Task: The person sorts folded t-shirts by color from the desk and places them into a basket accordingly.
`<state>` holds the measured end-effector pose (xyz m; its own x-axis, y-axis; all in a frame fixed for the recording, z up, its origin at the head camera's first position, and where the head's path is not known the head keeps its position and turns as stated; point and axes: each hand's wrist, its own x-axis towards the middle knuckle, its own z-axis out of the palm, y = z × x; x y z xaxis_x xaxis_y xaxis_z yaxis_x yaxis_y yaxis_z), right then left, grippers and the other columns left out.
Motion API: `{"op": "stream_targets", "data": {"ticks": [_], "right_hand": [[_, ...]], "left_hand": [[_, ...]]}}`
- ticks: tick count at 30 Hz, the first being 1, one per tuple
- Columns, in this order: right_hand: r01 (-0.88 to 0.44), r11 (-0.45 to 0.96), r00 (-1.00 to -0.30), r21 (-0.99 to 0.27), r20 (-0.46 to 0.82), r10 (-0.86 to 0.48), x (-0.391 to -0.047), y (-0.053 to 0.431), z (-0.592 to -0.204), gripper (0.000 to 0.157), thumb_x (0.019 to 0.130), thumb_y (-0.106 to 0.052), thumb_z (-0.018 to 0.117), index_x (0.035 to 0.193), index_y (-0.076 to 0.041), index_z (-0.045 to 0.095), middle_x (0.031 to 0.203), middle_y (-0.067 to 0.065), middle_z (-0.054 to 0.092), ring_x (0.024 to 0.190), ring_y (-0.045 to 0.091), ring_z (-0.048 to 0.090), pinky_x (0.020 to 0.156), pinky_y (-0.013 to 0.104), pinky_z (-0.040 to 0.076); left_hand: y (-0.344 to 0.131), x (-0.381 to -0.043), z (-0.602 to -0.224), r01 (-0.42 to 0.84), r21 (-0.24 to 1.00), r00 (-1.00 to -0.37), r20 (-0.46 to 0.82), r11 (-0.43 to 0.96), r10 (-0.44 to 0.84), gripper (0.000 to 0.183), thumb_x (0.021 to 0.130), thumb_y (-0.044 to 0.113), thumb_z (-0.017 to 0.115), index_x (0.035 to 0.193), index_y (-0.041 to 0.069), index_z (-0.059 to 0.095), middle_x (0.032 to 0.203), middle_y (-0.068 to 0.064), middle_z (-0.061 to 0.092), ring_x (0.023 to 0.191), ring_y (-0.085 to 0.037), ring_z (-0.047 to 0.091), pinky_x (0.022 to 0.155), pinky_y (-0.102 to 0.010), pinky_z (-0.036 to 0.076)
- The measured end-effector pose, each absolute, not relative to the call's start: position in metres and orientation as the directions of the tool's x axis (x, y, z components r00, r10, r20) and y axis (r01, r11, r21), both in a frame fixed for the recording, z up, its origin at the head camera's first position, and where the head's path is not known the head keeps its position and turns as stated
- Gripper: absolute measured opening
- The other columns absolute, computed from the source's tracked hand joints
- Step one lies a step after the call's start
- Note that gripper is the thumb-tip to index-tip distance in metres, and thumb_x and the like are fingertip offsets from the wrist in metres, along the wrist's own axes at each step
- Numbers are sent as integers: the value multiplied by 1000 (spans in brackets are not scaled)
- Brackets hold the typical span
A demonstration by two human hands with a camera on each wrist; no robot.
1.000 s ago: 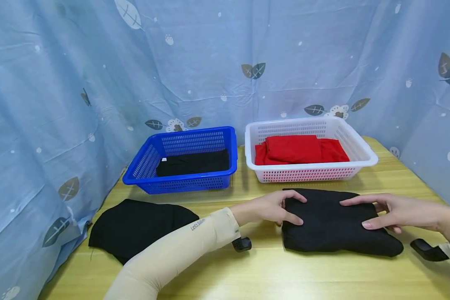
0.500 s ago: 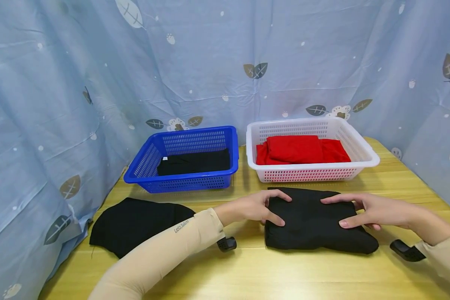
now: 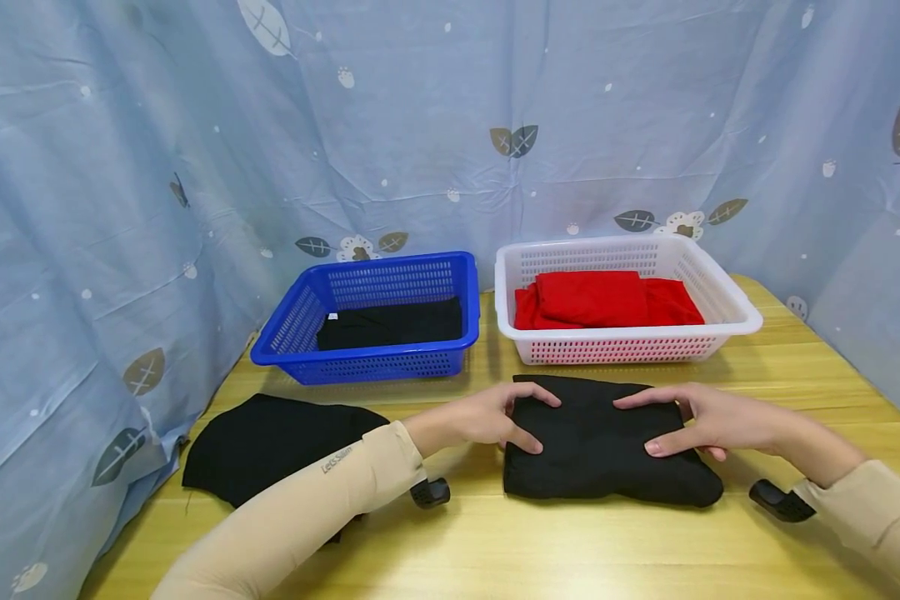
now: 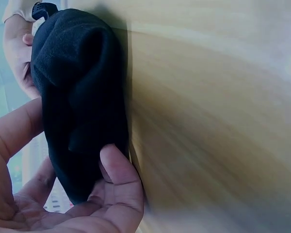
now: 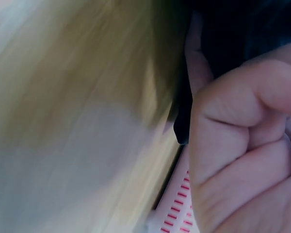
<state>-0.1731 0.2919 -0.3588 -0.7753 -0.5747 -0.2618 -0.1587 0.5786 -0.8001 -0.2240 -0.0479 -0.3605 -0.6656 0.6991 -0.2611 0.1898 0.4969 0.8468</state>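
A folded black cloth, probably a garment, lies at the middle front of the wooden table in the head view. My left hand grips its left edge, thumb and forefinger on top. In the left wrist view the other fingers of that hand curl under the edge of the cloth. Near the opposite end, my right hand holds the cloth from the right, thumb and forefinger on its upper face. The right wrist view shows curled fingers against the black fabric; their tips are partly hidden.
Behind stand a blue basket with black cloth inside and a white basket holding red folded cloth. A second black cloth lies at the left, partly under my left sleeve. A patterned curtain surrounds the table.
Both hands have moved left along the table, carrying the folded black cloth with them. The baskets and the other black cloth have stayed in place.
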Motion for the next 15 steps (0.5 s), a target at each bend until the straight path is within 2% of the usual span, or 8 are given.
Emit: {"op": "stream_targets", "data": {"ticks": [2, 4, 7, 9, 11, 15], "right_hand": [[-165, 561, -767, -811, -252, -590, -174, 288, -359, 58, 93, -24, 72, 147, -24, 50, 63, 24, 51, 37, 40, 40, 41, 27, 44], [-165, 548, -759, -820, -249, -601, -173, 285, -359, 59, 93, -23, 72, 148, -22, 50, 57, 26, 47, 38, 43, 38, 40, 27, 43], [-150, 543, -752, -826, -261, -606, -173, 282, -360, 59, 93, -23, 72, 148, -21, 50, 52, 21, 45, 37, 43, 36, 39, 26, 43], [-145, 544, -749, -827, -268, -607, -173, 281, -362, 59, 94, -23, 72, 148, -22, 50, 51, 16, 46, 37, 44, 36, 39, 26, 43], [-152, 538, -743, -829, -263, -615, -175, 278, -363, 59, 94, -22, 72, 148, -22, 50, 50, 14, 46, 37, 44, 36, 40, 26, 44], [-162, 529, -734, -833, -257, -629, -179, 270, -363, 58, 94, -22, 71, 148, -23, 50, 58, 20, 50, 37, 43, 36, 40, 26, 44]], "left_hand": [[-51, -223, -360, 189, 849, -664, -260, 493, 701, 60, 78, 12, 85, 129, 34, 63, 111, -1, 61, 87, -16, 58, 60, -29, 50], [-52, -223, -359, 202, 851, -654, -251, 485, 713, 59, 79, 11, 84, 129, 34, 63, 118, 3, 61, 98, -13, 59, 70, -27, 52], [-54, -222, -359, 204, 864, -631, -244, 461, 737, 59, 79, 9, 83, 130, 32, 64, 127, 7, 59, 113, -9, 56, 89, -26, 50], [-55, -221, -360, 202, 868, -622, -243, 453, 744, 60, 79, 7, 82, 130, 32, 64, 131, 9, 58, 119, -7, 54, 101, -24, 45], [-58, -221, -361, 188, 873, -625, -247, 451, 740, 60, 78, 4, 82, 129, 31, 65, 131, 8, 59, 120, -8, 54, 104, -27, 45], [-66, -220, -361, 184, 864, -650, -251, 469, 718, 60, 77, 4, 83, 127, 32, 65, 132, 9, 58, 122, -8, 53, 108, -30, 43]]}}
